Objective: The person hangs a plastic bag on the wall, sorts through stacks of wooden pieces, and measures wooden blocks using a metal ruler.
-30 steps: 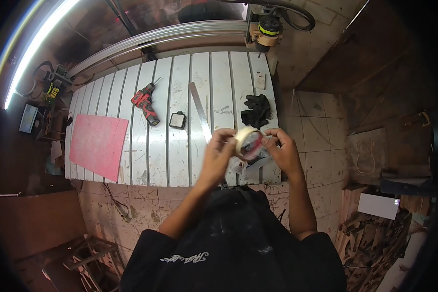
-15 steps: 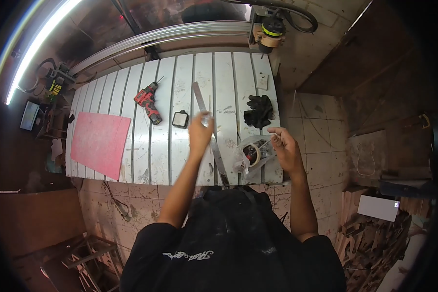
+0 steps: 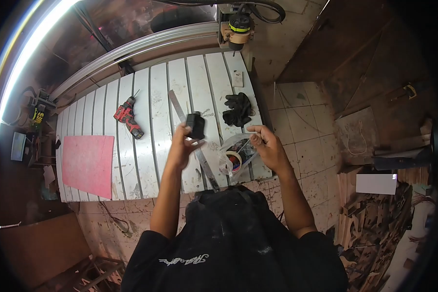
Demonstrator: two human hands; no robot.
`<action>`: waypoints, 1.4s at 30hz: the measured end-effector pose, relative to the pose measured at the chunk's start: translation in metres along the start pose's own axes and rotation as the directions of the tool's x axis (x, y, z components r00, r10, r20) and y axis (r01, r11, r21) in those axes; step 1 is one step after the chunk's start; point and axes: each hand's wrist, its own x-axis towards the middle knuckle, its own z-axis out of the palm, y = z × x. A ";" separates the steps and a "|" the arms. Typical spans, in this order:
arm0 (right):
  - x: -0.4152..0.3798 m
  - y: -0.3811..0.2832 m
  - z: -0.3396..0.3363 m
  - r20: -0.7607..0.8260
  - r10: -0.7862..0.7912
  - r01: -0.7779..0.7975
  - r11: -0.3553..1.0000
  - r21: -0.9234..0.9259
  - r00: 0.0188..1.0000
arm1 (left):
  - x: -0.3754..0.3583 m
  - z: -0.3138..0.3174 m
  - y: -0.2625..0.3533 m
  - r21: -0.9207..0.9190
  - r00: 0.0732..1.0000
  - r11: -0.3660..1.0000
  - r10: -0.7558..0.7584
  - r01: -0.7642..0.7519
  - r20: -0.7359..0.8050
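My left hand (image 3: 182,148) is closed around a small black square case (image 3: 195,125), held above a long steel ruler (image 3: 207,168) that lies on the slatted table. My right hand (image 3: 270,148) pinches the rim of a clear plastic bag (image 3: 252,162). Inside the open bag a roll of tape (image 3: 233,161) shows, along with small items I cannot make out. A pair of black gloves (image 3: 237,110) lies just beyond the bag. Left of my left hand, a red and black cordless drill (image 3: 127,118) rests on its side.
A pink-red sheet (image 3: 87,165) covers the left end of the white slatted table (image 3: 153,160). At the back right hangs a machine spindle (image 3: 239,31) on a metal rail (image 3: 146,46). A small pale block (image 3: 237,79) sits near the far right corner. Wood offcuts (image 3: 370,238) are piled at right.
My left hand has taken the black square case off the table and moved it toward the bag. My right hand stays at the bag's rim. The whole view has shifted and turned slightly.
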 end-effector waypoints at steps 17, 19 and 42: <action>0.003 0.007 -0.013 -0.046 -0.030 0.043 0.945 0.323 0.998 | -0.064 0.072 -0.053 0.985 0.854 0.057 0.507 -0.164 0.113; 0.003 0.013 -0.017 -0.042 -0.022 0.035 0.944 0.328 0.999 | -0.049 0.026 -0.091 0.977 0.938 0.190 0.345 -0.096 0.025; -0.008 -0.001 0.022 0.127 -0.039 0.025 0.994 0.108 0.991 | -0.089 0.106 -0.076 0.295 0.997 0.953 -0.069 0.073 -0.023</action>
